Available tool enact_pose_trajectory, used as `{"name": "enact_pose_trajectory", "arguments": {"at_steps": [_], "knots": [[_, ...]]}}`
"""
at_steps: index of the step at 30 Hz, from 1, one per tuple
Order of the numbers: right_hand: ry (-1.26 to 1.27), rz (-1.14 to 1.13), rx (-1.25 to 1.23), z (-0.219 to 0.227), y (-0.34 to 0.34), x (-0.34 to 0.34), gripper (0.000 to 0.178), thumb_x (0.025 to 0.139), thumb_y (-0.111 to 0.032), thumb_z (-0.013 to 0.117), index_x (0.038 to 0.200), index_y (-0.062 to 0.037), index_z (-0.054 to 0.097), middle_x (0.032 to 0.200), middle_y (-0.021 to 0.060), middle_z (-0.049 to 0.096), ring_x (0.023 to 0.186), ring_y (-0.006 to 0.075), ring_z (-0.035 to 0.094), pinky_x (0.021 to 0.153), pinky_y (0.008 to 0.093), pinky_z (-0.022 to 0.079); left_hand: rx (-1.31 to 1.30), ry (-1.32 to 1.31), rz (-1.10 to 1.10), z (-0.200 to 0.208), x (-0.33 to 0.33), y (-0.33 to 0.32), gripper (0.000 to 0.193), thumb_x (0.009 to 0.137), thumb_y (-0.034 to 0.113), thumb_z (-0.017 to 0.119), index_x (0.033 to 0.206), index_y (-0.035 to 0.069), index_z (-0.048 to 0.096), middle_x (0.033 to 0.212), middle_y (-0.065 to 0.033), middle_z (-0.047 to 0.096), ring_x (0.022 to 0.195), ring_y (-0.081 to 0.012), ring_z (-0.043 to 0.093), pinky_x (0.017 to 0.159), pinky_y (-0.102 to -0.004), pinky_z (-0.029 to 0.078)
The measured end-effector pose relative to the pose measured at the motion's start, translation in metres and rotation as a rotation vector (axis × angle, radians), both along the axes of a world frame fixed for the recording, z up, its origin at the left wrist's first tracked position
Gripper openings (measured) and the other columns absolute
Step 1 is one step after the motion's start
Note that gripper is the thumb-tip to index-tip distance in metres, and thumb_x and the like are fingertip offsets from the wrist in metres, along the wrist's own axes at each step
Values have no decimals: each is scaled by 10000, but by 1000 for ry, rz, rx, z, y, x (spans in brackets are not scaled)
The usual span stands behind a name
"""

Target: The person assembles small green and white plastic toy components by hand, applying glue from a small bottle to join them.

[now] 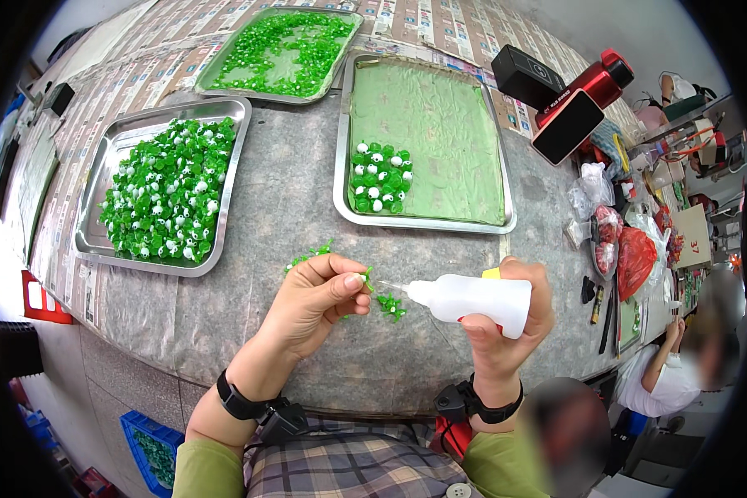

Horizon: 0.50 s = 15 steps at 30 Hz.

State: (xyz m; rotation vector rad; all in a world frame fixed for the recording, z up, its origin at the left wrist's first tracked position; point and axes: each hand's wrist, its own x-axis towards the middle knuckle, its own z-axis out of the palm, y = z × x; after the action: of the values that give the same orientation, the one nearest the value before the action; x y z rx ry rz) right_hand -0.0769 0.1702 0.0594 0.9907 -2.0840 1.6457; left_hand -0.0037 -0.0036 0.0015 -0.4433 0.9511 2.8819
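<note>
My left hand [324, 290] pinches a small green plastic piece [368, 279] between thumb and fingertips. In my right hand [519, 311] is a white squeeze glue bottle [471, 300], tilted sideways with its thin clear nozzle right by the green piece. Whether the tip touches the piece is too fine to tell. On the grey table covering [282, 199], loose green pieces [391, 306] lie below the nozzle, and more are partly hidden behind my left hand. Beyond my hands, a metal tray [427, 222] with a green lining holds a cluster of green-and-white pieces [381, 178] in its near left corner.
At left a metal tray [234, 178] is heaped with green-and-white pieces. Farther back, another tray [350, 41] holds green pieces. A phone [568, 127] leans by a red bottle [598, 79] and a black box [527, 73]. Bagged items [637, 261] line the right edge; another person [660, 378] sits there.
</note>
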Motion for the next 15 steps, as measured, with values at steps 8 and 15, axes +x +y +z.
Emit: {"name": "enact_pose_trajectory", "arguments": {"at_steps": [8, 15], "knots": [[-28, 26, 27, -1, -2, 1, 443, 554, -283, 759, 786, -28, 479, 606, 56, 509, 497, 145, 458, 445, 241, 337, -7, -7, -3, -1, 0, 0, 90, 765, 91, 559, 820, 20, 550, 687, -61, 569, 597, -122, 554, 559, -224, 472], [-53, -18, -36, -2, 0, 0, 435, 570, -297, 747, 791, -30, 485, 653, 55, 498, 546, 139, 466, 457, 236, 347, -1, -4, -5, -2, 0, 0, 97, 762, 114, 569, 796, 26, 548, 685, -63, 572, 591, -122, 552, 551, -227, 472]]}}
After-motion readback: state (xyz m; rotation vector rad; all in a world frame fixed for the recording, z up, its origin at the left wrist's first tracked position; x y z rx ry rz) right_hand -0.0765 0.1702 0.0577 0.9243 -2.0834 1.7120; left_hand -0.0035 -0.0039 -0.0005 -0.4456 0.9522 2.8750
